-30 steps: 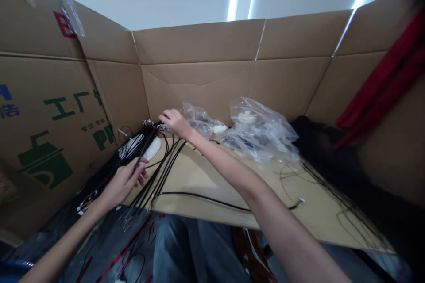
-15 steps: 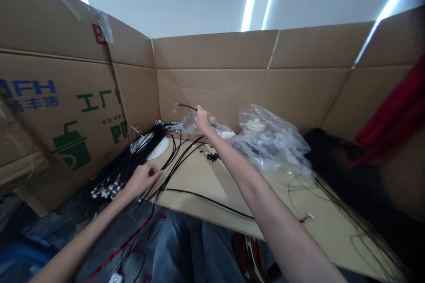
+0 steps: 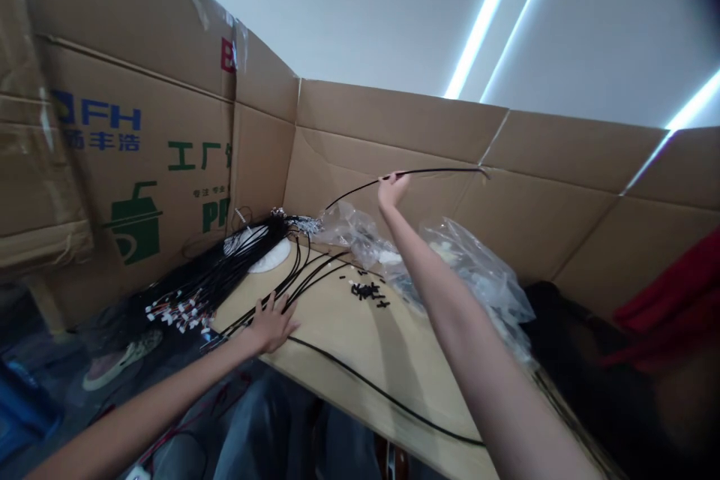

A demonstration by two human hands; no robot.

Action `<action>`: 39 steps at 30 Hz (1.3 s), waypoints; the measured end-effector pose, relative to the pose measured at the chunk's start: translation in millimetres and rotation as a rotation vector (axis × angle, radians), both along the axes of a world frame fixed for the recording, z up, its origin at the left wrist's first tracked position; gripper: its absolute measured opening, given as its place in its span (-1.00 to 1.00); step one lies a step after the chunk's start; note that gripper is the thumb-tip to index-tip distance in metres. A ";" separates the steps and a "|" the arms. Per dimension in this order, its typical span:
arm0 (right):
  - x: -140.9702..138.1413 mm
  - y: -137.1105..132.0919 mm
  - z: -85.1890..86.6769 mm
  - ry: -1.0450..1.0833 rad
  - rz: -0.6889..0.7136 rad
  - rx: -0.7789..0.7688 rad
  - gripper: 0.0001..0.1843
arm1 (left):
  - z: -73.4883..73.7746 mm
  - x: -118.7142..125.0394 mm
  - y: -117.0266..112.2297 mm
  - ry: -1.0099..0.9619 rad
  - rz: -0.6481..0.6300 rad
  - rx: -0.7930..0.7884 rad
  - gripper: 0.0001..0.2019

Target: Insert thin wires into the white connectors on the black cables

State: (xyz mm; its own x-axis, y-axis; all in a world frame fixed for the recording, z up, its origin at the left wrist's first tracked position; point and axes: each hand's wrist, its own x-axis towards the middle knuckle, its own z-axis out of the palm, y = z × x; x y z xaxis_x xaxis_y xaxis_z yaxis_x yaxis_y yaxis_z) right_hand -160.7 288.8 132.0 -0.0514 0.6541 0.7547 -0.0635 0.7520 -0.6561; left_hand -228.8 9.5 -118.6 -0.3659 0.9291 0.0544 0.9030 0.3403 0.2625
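Black cable [image 3: 439,171], held aloft between right-hand fingers [image 3: 392,181] clear of wire bundle [image 3: 225,270] to avoid snagging; left hand [image 3: 271,325] flat on surface [image 3: 331,337], fingers spread apart beside bundle.

Two hands [image 3: 273,324] [image 3: 392,191], one bundle of black wires [image 3: 217,277], two loose black cables [image 3: 433,172] [image 3: 382,390], two clear plastic bags [image 3: 352,229] [image 3: 472,274]

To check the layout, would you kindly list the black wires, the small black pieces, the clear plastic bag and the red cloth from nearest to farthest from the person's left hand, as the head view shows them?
1. Black wires: just right of the left hand.
2. Small black pieces: further right, on the tabletop.
3. Clear plastic bag: beyond them, to the right.
4. Red cloth: far right, at the picture's edge.
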 end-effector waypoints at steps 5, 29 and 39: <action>46.6 4.4 37.6 0.253 0.023 -0.111 -0.65 | 5.5 -11.6 -3.7 -0.081 -0.023 0.026 -0.58; 245.7 -146.6 19.7 0.435 0.325 -0.259 -0.89 | 148.6 65.4 -48.6 -0.658 -0.431 0.768 -0.72; 256.8 -133.4 -1.1 0.399 0.294 -0.281 -0.88 | 136.7 72.6 -50.9 -1.308 -0.459 0.266 -0.73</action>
